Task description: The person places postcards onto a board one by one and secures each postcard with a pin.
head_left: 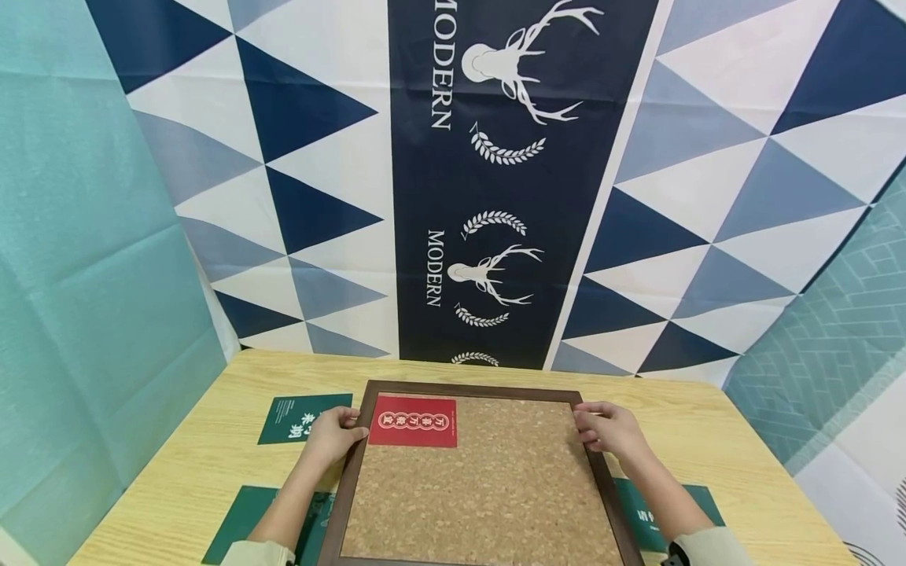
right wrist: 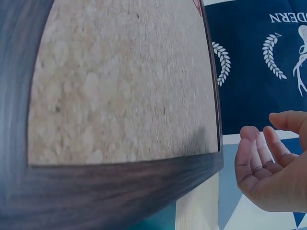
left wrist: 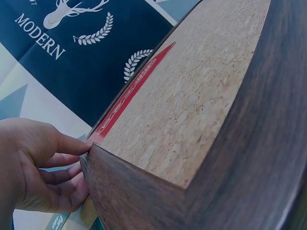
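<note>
A cork board [head_left: 488, 495] with a dark brown wooden frame is over the table in the head view, its near edge running out of the picture. On its upper left corner lies a red card [head_left: 413, 420] with white characters. My left hand [head_left: 331, 435] holds the left side of the frame; in the left wrist view the thumb presses the edge while the fingers sit beneath. Beside the right side of the frame is my right hand [head_left: 614, 431]. The right wrist view shows that hand [right wrist: 273, 175] apart from the frame, fingers loosely bent and holding nothing.
Dark green cards lie on the wooden table [head_left: 191, 464]: one [head_left: 276, 417] beyond the left hand, another [head_left: 237, 519] under the left forearm, and one [head_left: 701, 503] by the right forearm. A patterned cloth [head_left: 325, 181] hangs behind the table.
</note>
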Action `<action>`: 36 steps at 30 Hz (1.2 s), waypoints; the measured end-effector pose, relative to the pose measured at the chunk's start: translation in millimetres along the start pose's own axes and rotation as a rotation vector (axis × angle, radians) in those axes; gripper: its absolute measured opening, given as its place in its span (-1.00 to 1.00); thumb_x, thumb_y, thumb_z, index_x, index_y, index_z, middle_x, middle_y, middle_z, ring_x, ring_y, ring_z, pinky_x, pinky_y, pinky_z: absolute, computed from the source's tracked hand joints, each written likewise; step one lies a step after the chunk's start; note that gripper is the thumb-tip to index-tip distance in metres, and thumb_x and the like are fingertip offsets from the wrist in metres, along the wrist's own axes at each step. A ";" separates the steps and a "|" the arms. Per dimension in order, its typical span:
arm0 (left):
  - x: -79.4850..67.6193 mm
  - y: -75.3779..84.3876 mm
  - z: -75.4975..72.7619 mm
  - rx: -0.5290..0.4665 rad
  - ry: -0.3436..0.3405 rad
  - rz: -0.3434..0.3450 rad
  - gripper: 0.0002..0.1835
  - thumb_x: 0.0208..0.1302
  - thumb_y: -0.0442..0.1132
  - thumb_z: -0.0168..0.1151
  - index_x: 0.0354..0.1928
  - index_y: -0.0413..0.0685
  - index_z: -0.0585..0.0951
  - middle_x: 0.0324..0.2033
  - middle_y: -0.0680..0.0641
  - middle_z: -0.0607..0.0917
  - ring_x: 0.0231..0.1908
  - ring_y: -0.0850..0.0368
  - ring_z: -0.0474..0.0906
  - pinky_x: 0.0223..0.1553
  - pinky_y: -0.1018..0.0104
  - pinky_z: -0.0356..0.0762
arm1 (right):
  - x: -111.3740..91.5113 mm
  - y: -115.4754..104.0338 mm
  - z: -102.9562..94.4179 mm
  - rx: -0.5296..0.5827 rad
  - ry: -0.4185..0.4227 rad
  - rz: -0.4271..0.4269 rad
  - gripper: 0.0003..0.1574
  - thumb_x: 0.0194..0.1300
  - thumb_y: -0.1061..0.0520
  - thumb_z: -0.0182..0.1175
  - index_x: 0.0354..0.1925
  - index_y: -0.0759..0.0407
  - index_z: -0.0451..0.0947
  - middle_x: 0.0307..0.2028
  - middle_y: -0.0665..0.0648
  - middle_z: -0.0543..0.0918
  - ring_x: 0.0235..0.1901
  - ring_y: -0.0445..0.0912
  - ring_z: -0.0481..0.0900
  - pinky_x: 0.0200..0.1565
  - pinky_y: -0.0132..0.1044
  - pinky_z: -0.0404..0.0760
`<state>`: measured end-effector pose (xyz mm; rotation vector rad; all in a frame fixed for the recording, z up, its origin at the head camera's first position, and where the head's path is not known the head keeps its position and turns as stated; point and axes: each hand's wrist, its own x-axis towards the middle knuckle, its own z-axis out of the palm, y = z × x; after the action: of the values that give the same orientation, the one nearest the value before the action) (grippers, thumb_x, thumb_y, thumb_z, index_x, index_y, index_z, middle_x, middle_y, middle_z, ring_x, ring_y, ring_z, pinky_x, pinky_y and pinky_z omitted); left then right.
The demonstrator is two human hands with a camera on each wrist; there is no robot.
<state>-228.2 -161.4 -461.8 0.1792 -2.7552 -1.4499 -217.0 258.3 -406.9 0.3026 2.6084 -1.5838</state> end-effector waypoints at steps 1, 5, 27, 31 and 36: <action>0.4 -0.5 0.1 0.000 0.001 -0.002 -0.60 0.17 -0.31 0.26 0.03 -0.38 0.52 -0.15 -0.28 0.61 -0.13 -0.12 0.54 -0.17 0.08 0.58 | -0.3 0.1 -1.1 -0.004 0.002 -0.001 -0.50 0.33 0.11 0.05 0.10 0.45 0.38 -0.33 0.18 0.65 -0.43 -0.13 0.61 -0.38 -0.32 0.59; 0.9 -1.4 0.8 -0.003 -0.001 -0.008 -0.60 0.17 -0.31 0.26 0.04 -0.37 0.52 -0.14 -0.28 0.60 -0.13 -0.11 0.54 -0.16 0.08 0.58 | -1.2 1.8 -6.4 -0.017 0.002 0.001 -0.46 0.33 0.06 0.07 0.11 0.44 0.38 -0.29 0.17 0.65 -0.41 -0.13 0.61 -0.32 -0.28 0.61; -0.6 2.2 -0.6 -0.006 0.001 -0.013 -0.60 0.18 -0.31 0.26 0.04 -0.37 0.52 -0.13 -0.28 0.60 -0.11 -0.11 0.53 -0.13 0.07 0.57 | -6.9 21.3 -28.3 -0.072 0.008 0.020 -0.43 0.37 0.03 0.02 0.14 0.46 0.33 -0.17 0.31 0.61 -0.36 -0.10 0.62 -0.28 -0.21 0.62; -1.4 2.4 -1.4 -0.002 -0.003 -0.007 -0.60 0.18 -0.32 0.25 0.04 -0.38 0.51 -0.13 -0.29 0.60 -0.12 -0.11 0.53 -0.14 0.07 0.58 | -7.4 26.0 -32.2 -0.084 0.008 0.027 -0.41 0.37 0.00 0.01 0.15 0.44 0.33 -0.16 0.29 0.60 -0.35 -0.11 0.62 -0.28 -0.23 0.62; -1.8 3.1 -2.0 -0.004 -0.007 -0.008 -0.61 0.18 -0.32 0.25 0.03 -0.38 0.52 -0.14 -0.29 0.60 -0.13 -0.12 0.53 -0.16 0.07 0.58 | -6.7 31.4 -38.0 -0.095 0.010 0.031 -0.37 0.37 -0.03 0.02 0.16 0.46 0.31 -0.11 0.36 0.59 -0.34 -0.12 0.62 -0.26 -0.20 0.63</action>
<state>-226.6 -161.1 -458.1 0.1851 -2.7602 -1.4601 -202.5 305.1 -415.5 0.3429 2.6626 -1.4476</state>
